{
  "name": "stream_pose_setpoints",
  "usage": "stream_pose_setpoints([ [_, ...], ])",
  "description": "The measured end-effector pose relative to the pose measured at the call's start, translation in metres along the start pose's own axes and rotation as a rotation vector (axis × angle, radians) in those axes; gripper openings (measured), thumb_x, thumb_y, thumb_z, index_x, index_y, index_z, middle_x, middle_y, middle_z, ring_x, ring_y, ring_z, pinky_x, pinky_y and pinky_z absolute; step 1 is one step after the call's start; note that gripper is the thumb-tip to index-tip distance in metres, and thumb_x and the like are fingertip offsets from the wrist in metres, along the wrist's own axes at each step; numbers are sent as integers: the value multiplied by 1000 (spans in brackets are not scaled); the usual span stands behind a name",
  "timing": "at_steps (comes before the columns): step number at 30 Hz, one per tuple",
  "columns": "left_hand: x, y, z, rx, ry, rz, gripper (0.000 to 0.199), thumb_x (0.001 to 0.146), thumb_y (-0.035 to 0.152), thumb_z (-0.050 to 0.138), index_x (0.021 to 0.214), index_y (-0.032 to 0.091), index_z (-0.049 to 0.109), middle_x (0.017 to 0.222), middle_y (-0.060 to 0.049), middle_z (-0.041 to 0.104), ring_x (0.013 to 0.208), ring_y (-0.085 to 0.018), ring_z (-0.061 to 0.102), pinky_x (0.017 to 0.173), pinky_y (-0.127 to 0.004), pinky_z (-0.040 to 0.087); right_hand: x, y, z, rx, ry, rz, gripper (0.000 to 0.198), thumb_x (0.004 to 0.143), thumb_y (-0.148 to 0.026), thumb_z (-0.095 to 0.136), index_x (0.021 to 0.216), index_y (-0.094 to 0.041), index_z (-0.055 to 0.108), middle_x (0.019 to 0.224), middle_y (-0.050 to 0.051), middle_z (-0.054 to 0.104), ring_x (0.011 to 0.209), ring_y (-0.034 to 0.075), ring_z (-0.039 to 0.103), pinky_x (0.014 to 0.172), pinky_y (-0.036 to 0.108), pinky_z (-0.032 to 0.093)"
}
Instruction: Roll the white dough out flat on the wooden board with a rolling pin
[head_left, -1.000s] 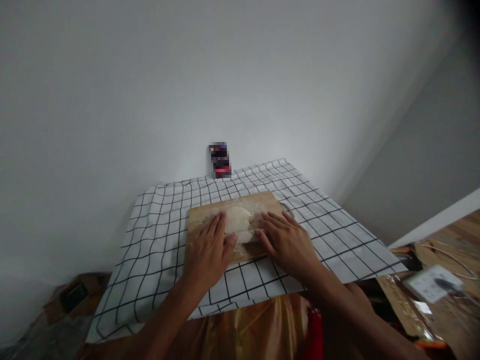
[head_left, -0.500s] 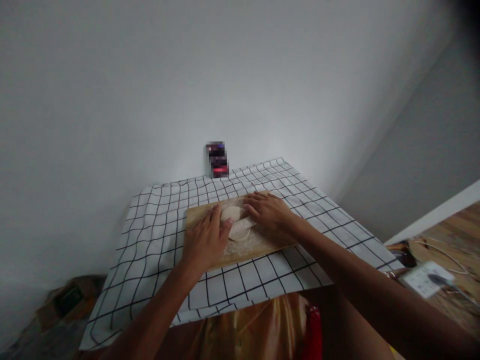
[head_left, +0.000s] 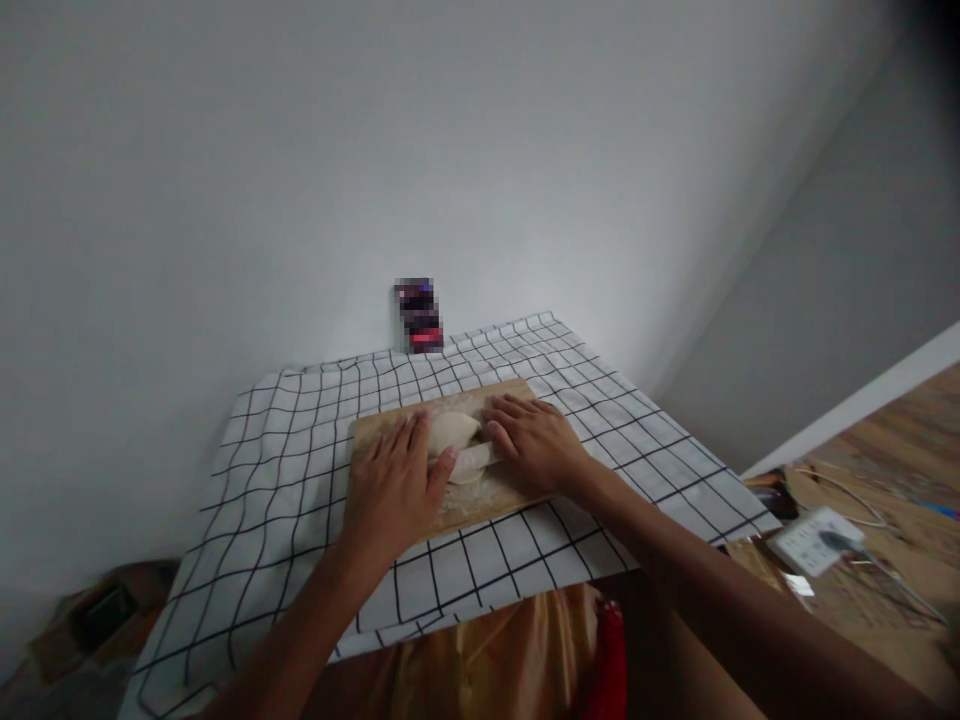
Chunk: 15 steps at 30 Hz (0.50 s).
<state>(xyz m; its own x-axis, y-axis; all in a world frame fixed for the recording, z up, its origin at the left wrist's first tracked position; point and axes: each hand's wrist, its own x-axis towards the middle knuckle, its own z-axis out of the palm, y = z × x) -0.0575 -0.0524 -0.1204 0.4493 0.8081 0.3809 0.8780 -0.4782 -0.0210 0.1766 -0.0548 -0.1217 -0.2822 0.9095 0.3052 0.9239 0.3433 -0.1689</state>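
A pale, flattened piece of dough (head_left: 453, 432) lies on a floured wooden board (head_left: 450, 521). Across the dough runs a light rolling pin (head_left: 474, 458), its ends covered by my hands. My left hand (head_left: 399, 475) rests palm down over the left end, fingers stretched out and thumb spread along the pin. Over the right end, my right hand (head_left: 536, 437) lies with its fingers extended forward. Both palms press on the pin without wrapping round it. Dough shows on the far side of the pin, and a smaller strip on the near side.
A white cloth with black grid lines (head_left: 292, 460) covers the table. A phone-like object (head_left: 420, 316), pixelated, leans on the wall behind. At right, a white power strip (head_left: 814, 541) with a plugged cable sits low down. A cardboard box (head_left: 105, 612) stands on the floor at left.
The rolling pin and both hands have moved a little toward me over the dough. More dough shows beyond the pin. The whole view has shifted slightly.
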Motion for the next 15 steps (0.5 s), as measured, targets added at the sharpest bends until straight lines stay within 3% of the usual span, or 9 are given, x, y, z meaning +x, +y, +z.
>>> stream_pose_setpoints([
  [6,-21,7,-6,25,4,82,67,112,54,31,159,8,45,163,-21,52,154,-35,48,123,-60,43,-32,-11,-4,38,32,8,48,113,-34,30,143,-22,66,155,11,64,148,27,54,122,51,41],
  [10,-25,7,-5,17,27,93,68,112,56,31,161,9,43,165,-20,50,155,-34,46,123,-58,44,-31,-11,-3,25,70,7,44,113,-36,33,136,-25,69,155,10,63,145,29,56,119,51,42],
  [12,-23,5,-2,-5,26,57,67,111,56,34,161,11,43,165,-19,50,155,-34,47,122,-56,46,-22,-11,-3,-10,79,47,43,112,-39,36,124,-23,74,144,13,69,133,30,64,112,48,47],
  [15,-18,1,2,-46,6,20,65,112,55,34,160,12,44,164,-19,52,154,-33,47,123,-53,46,-7,-11,-8,-64,60,76,44,112,-42,37,104,-20,74,112,13,78,106,27,72,95,42,51],
])
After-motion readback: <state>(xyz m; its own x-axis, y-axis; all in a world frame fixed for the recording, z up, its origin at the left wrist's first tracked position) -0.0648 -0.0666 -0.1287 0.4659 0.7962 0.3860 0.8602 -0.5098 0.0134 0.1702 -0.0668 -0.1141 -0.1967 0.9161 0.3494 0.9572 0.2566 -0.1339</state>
